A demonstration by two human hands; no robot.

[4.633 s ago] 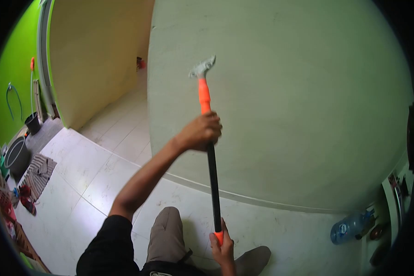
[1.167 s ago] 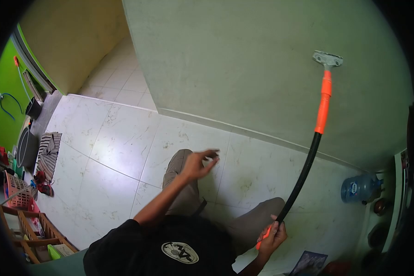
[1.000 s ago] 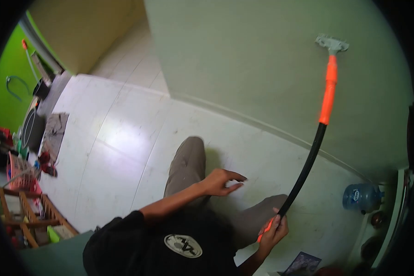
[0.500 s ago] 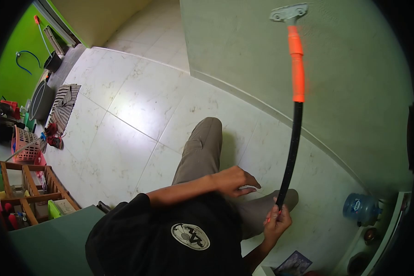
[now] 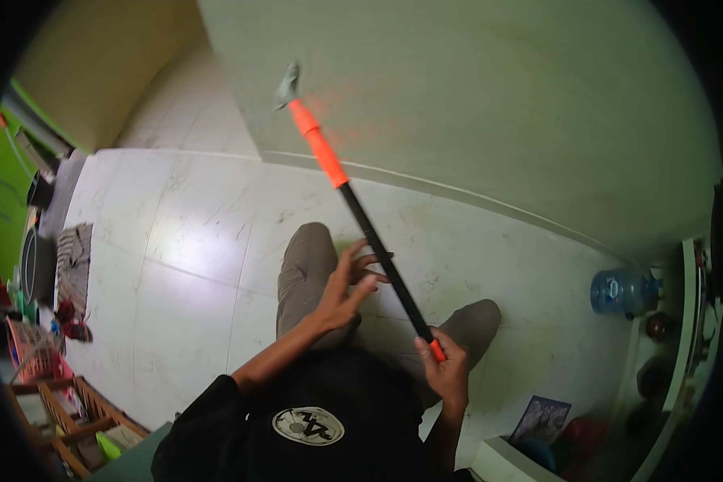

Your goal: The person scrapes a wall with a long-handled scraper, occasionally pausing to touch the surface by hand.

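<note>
A long-handled scraper (image 5: 381, 253) slants up and to the left in front of me, with a black shaft, orange sleeves and a grey head (image 5: 288, 87). My right hand (image 5: 447, 371) is wrapped round its lower end, by the orange end piece (image 5: 437, 350). My left hand (image 5: 347, 283) is open beside the shaft, its fingers spread and the fingertips right at the black part. The scraper's head overlaps the grey-green wall (image 5: 474, 104) in this view. Below both hands are my bent knees in brown trousers.
Pale tiled floor (image 5: 193, 313) spreads around me. At the right stand a blue water jug (image 5: 618, 292) and a white shelf (image 5: 683, 321). Far left are a striped mat (image 5: 74, 265), a pink basket (image 5: 32, 353) and a wooden rack (image 5: 80, 426).
The scraper has swung from upright at the right to a leftward slant. My left hand has risen to the shaft and spread its fingers. The view has turned right.
</note>
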